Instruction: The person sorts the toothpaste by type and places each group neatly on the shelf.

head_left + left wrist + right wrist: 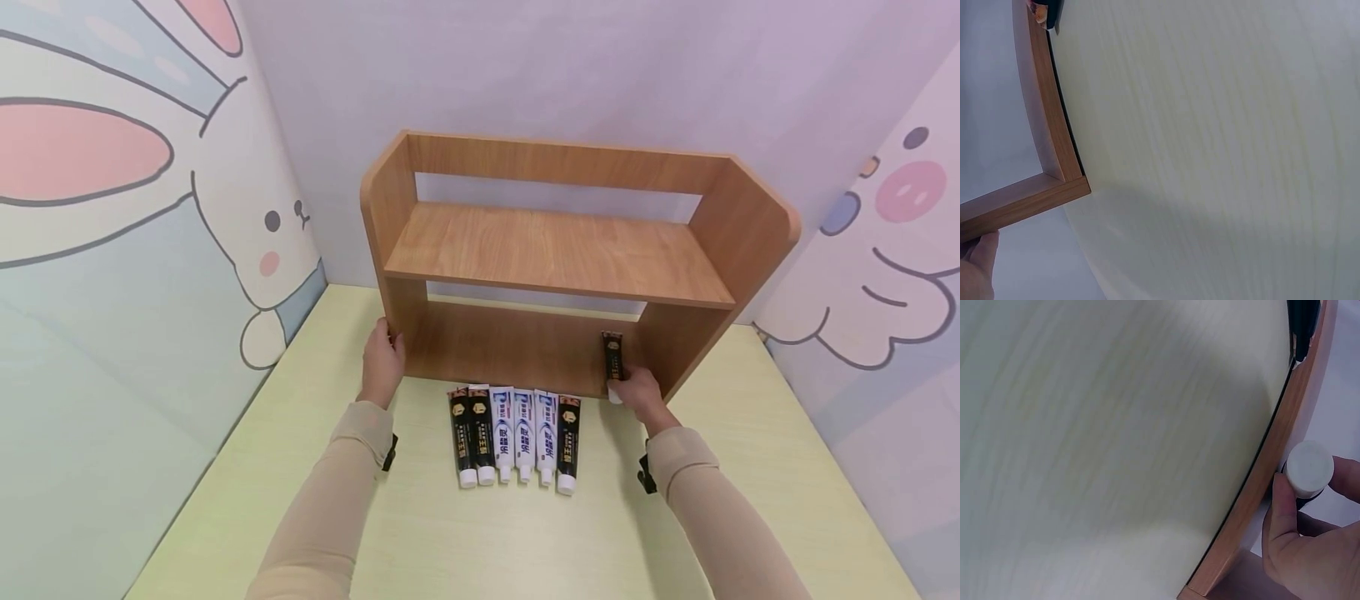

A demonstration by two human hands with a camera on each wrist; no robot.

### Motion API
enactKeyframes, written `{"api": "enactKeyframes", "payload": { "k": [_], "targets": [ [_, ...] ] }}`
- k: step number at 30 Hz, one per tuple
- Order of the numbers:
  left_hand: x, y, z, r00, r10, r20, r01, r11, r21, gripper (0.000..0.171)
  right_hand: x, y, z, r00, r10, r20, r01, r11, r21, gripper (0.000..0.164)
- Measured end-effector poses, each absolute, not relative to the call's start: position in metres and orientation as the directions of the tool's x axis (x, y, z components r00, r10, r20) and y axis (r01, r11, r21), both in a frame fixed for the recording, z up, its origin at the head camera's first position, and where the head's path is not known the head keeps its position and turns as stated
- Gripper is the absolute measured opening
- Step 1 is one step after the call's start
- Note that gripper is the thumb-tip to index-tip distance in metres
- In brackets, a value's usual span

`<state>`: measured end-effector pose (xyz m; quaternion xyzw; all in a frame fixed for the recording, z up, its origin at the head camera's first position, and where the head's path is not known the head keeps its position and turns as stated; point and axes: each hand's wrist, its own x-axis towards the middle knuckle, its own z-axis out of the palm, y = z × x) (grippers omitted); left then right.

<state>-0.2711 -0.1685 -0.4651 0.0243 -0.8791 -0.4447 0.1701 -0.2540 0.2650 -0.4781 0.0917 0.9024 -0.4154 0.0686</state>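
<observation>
My right hand (pixel 639 392) grips a black toothpaste tube (pixel 613 357) near its white cap, over the right part of the lower shelf (pixel 517 342). In the right wrist view, the white cap (pixel 1310 469) faces the camera between thumb and fingers. My left hand (pixel 382 363) holds the left side panel of the wooden shelf unit (pixel 555 250) by its front edge. On the table before the unit lies a row of tubes: two black tubes (pixel 482 433) at the left, three white tubes (pixel 525 433), and one black tube (pixel 568 442) at the right.
The unit stands on a pale yellow-green table (pixel 480 542) against a light back wall (pixel 525 75). Cartoon-printed walls (pixel 112 333) flank the table on both sides. Above the lower shelf runs the upper shelf (pixel 555 250).
</observation>
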Motion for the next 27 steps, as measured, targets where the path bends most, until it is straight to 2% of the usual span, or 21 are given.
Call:
{"api": "enactKeyframes", "payload": {
  "k": [9,27],
  "targets": [
    [-0.2706,-0.1685,-0.4655,-0.939,-0.201,0.277,0.105,0.600,0.793,0.035,-0.2544,0.2641,-0.4814,-0.974,0.115,-0.194,0.222,0.631,-0.743,0.043],
    [-0.2703,-0.1683,-0.4638,-0.938,-0.195,0.286,0.111,0.614,0.782,0.031,-0.2551,0.2659,-0.4878,-0.975,0.059,-0.212,0.204,0.606,-0.769,0.054]
  ]
}}
